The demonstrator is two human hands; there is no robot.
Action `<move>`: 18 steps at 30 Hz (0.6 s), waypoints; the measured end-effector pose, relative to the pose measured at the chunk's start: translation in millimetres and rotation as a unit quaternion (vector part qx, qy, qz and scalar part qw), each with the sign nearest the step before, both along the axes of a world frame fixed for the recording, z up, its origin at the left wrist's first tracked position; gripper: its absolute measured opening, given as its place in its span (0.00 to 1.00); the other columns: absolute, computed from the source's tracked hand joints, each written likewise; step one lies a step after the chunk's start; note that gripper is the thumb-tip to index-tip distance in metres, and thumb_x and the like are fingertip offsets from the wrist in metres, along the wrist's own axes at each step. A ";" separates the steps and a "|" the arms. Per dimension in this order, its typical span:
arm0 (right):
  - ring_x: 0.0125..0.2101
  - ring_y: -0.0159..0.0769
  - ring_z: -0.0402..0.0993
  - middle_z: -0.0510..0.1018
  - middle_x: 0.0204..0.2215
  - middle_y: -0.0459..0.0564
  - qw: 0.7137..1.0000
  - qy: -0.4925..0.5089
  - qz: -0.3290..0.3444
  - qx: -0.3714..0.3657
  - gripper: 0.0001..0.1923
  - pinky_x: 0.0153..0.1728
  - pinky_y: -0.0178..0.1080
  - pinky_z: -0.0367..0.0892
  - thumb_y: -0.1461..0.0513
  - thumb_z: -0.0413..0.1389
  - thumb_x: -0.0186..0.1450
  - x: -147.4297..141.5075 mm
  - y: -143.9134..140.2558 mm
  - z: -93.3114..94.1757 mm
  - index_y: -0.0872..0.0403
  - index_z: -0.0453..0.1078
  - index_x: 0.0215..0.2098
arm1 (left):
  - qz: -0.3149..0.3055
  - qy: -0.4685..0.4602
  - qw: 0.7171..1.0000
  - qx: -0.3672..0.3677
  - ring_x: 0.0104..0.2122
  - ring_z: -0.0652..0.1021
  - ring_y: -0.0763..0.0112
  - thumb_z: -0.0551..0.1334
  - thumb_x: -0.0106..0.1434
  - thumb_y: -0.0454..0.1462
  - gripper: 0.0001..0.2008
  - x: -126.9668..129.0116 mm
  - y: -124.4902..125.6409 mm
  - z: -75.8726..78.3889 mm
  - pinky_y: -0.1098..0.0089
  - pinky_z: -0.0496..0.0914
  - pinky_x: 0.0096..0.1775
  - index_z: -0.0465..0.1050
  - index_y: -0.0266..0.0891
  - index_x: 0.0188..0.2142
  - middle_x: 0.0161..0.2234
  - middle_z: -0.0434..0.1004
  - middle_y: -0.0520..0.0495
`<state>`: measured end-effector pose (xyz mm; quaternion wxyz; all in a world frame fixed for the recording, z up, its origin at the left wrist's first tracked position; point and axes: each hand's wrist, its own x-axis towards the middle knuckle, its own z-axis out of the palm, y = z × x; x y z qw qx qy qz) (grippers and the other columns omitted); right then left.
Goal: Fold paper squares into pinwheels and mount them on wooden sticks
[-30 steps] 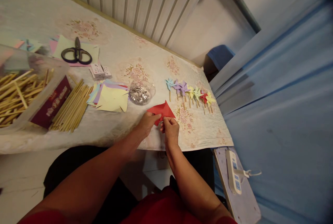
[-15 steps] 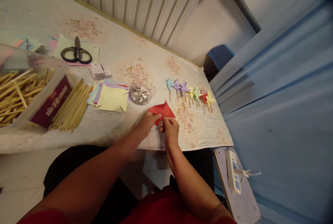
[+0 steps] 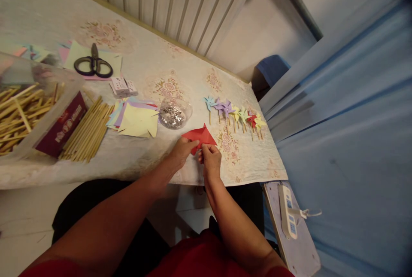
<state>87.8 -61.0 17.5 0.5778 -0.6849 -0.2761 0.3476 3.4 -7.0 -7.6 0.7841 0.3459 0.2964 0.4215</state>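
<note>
One piece of red paper (image 3: 201,133) is held near the table's (image 3: 193,73) front edge — gripped at its left by the closed left hand (image 3: 182,151), pinched below by the right hand (image 3: 211,157), its centre partly hidden. The plastic box (image 3: 69,90) is cut off.

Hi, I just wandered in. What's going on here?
A person sits at a cloth-covered table, holding a piece of red paper between the left hand and the right hand. Small paper pinwheels on sticks lie in a row farther right. To the left are a stack of cut paper squares, loose sticks and scissors resting on more paper.
</note>
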 end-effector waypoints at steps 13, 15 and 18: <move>0.20 0.28 0.64 0.73 0.22 0.42 0.983 -0.165 -0.083 0.019 0.14 0.24 0.33 0.61 0.51 0.59 0.58 59.5 -9.2 18.4 0.54 0.71 0.29 | -0.010 0.025 1.000 0.003 0.21 0.67 0.77 0.67 0.45 0.38 0.09 -7.2 8.8 9.7 0.74 0.58 0.24 0.71 0.36 0.24 0.21 0.71 0.52; 0.24 0.30 0.68 0.76 0.24 0.44 0.988 -0.152 -0.005 0.008 0.16 0.28 0.33 0.63 0.50 0.61 0.56 73.5 -4.9 29.1 0.55 0.73 0.29 | -0.045 0.023 0.999 0.013 0.21 0.67 0.76 0.67 0.45 0.38 0.09 -10.9 9.1 13.5 0.74 0.58 0.24 0.71 0.36 0.25 0.21 0.71 0.52; 0.25 0.33 0.72 0.78 0.24 0.47 0.992 -0.077 0.095 -0.026 0.17 0.29 0.35 0.66 0.51 0.67 0.50 80.4 1.2 38.8 0.56 0.75 0.27 | -0.095 0.023 0.995 0.031 0.22 0.68 0.75 0.67 0.46 0.38 0.09 -13.9 8.8 15.7 0.73 0.59 0.25 0.73 0.35 0.26 0.23 0.72 0.51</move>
